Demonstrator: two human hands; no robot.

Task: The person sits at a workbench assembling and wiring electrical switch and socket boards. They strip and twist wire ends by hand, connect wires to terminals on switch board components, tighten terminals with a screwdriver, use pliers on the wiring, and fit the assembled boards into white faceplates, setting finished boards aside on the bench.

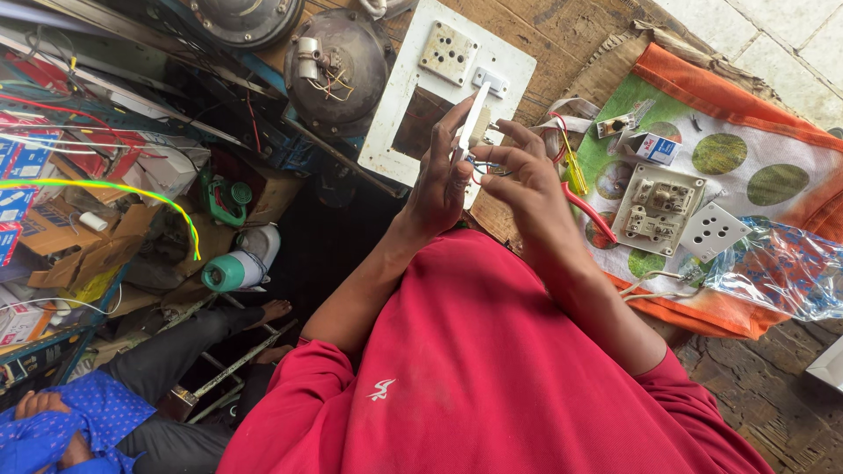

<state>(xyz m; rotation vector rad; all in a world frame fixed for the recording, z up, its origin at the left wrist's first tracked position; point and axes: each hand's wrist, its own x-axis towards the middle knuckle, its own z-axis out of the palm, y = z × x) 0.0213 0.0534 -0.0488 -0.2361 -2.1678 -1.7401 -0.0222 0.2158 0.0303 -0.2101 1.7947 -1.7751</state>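
With left hand (436,184), pinches a slim white switch module (475,116) between thumb and fingers, closed firmly on its lower part. With right hand (520,171), curls narrow around the underside of the same piece, fingertips at the short blue and red wires (481,168) hanging from it. Keeps both hands touching, raised just in front of the red-shirted chest. Shows the module edge-on, long axis pointing away from the body and leaning slightly to the right, upper end clear of both hands. Leaves the left hand as the holder and nearer the module's body, the right nearer the wire end. Sits directly over a white switchboard plate (393,123) with an open cut-out, lying beyond the knuckles. Has, to the right and near the right wrist, a red-handled tool (590,211), a yellow screwdriver (575,173) and a beige socket block (659,206) on an orange-edged mat (729,96).
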